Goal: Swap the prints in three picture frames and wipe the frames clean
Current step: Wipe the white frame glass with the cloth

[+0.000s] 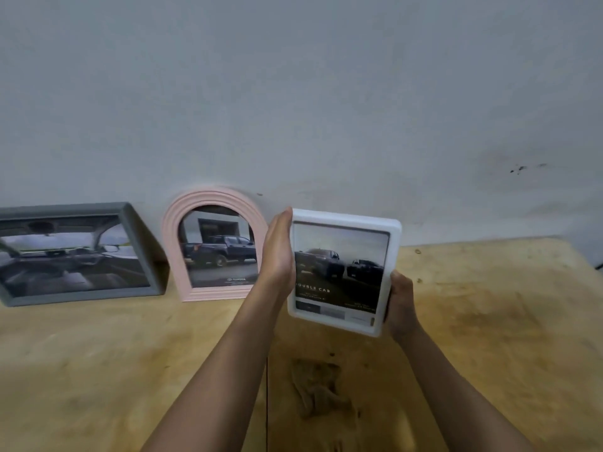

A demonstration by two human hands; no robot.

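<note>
Bare forearms are reaching over a crumpled tan cloth (318,389) lying idle on the plywood counter (489,305). Both hands are holding a white rounded-corner plastic frame (346,217) upright, clear of the counter: left hand (277,252) pressing flat-fingered along its left edge, right hand (399,301) gripping its lower right edge. A grey rectangular frame (75,208) and a pink arched frame (213,199) are leaning on the wall. All three are showing prints. Swap status unclear; wiping probably still pending.
</note>
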